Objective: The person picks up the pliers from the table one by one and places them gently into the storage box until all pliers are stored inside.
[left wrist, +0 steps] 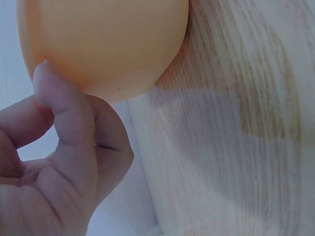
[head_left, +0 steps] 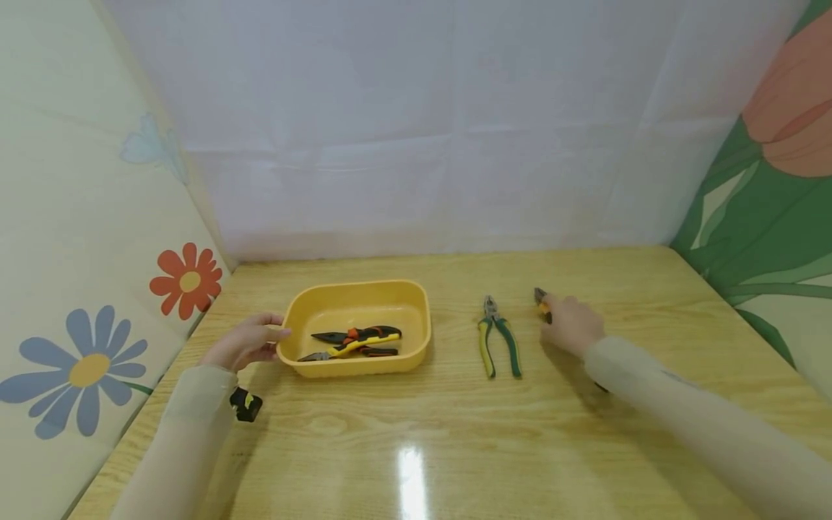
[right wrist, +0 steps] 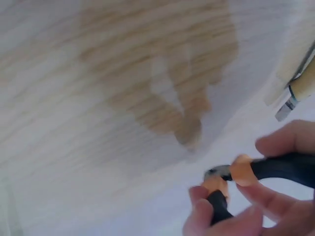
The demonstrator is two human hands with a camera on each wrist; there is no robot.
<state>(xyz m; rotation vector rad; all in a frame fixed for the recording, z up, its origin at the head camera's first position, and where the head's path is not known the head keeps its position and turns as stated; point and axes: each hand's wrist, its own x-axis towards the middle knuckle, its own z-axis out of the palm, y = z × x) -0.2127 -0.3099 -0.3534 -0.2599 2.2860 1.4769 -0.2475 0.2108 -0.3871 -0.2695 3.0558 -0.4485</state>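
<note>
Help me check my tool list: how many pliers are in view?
4: red pliers and yellow pliers overlapping in the tray; green pliers on the table; orange pliers in the right hand. Others may be hidden under the overlapping pair.

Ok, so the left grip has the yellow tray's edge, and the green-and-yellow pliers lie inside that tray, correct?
Not inside: the head view shows the green-and-yellow pliers lying on the table, to the right of the yellow tray. The left grip does have the tray's edge.
</note>
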